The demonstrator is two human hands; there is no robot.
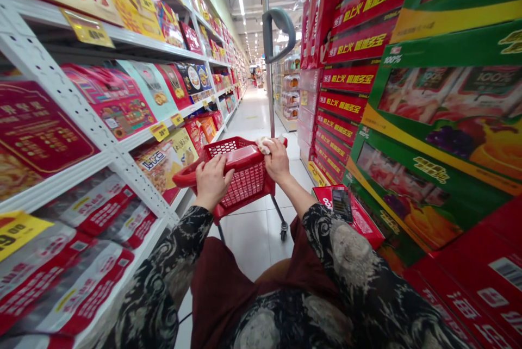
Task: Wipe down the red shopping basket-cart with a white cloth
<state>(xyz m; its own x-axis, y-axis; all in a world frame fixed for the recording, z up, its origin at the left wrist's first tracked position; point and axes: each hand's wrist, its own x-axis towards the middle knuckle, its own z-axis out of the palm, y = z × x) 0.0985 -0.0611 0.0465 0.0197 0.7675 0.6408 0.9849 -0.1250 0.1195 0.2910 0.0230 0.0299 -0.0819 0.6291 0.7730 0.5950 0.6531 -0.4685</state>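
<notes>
In front of me stands a red plastic shopping basket (247,185) with mesh walls, set on a wheeled metal frame. My left hand (212,179) is on its near left rim, the fingers bent over the edge and the thumb apart. A crumpled white cloth or tissue (266,145) is pinched in my right hand (278,160), which presses it on the basket's right rim. Behind that hand rises a grey metal pole (269,88), topped by a dark grey looped handle (281,33). The basket's inside is mostly hidden from here.
White shelves (134,139) with boxed and bagged goods run along the left. Red drink cartons (346,77) and green juice boxes (411,169) are stacked high on the right. A phone-like dark device (341,205) lies on a low red carton (365,224). The tiled aisle (248,112) stretches ahead.
</notes>
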